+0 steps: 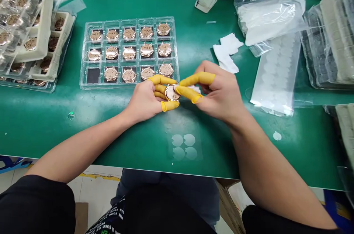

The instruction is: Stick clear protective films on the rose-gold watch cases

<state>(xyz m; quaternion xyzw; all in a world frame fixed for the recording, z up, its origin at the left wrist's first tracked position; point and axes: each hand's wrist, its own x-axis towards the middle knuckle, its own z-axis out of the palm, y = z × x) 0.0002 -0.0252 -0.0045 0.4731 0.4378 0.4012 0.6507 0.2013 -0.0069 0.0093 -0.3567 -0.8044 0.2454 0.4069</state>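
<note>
So, a green workbench mat (210, 152) spreads under everything, smooth and faintly glossy. On it lies the landmark, a clear moulded blister tray (110, 87) with three rows of five square pockets. Left of the tray sit stacked plastic trays with cream inserts (27, 31); right of it lie crinkled plastic bags (268, 16), a translucent scalloped sheet (273, 79) and crumpled white wipes (226, 52). Fourteen polished rose-gold watch cases (146, 50) fill the tray's pockets, leaving one black pad (93, 75) bare at its lower left corner.

Just below the tray's lower edge, the left hand (143, 101) and right hand (218, 93) meet, both wearing yellow rubber finger cots (197, 78). Between them, a round rose-gold watch case (172, 93) stands tilted, its shiny metal face turned up toward the camera. Being round, it shows no clear long axis, and its lugs are hidden by the fingers. The left hand's curled fingers grip it from the tray side, while the right thumb presses its other edge and the right forefinger arches above.
</note>
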